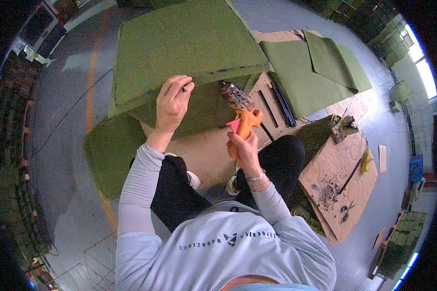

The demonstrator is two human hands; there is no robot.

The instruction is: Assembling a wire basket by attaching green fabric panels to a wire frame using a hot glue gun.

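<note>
A large green fabric panel point(184, 43) stands tilted in front of me, with dark marks along its lower edge. My left hand point(172, 102) is at that edge, its fingers curled together. A small dark spot shows at the fingers; whether they pinch the fabric or a small piece, I cannot make out. In my right hand point(245, 148) is an orange glue gun point(247, 123) with a pink trigger. Its blackened, crusted front point(237, 97) points up toward the panel's lower edge, apart from it.
More green fabric sheets point(306, 72) lie at the far right, beside several black sticks point(282, 104). Stained cardboard point(359, 179) to my right carries scissors point(346, 212), a dark rod point(346, 181) and black residue. A wire frame point(102, 257) stands at lower left. Stacks point(9, 160) line the left.
</note>
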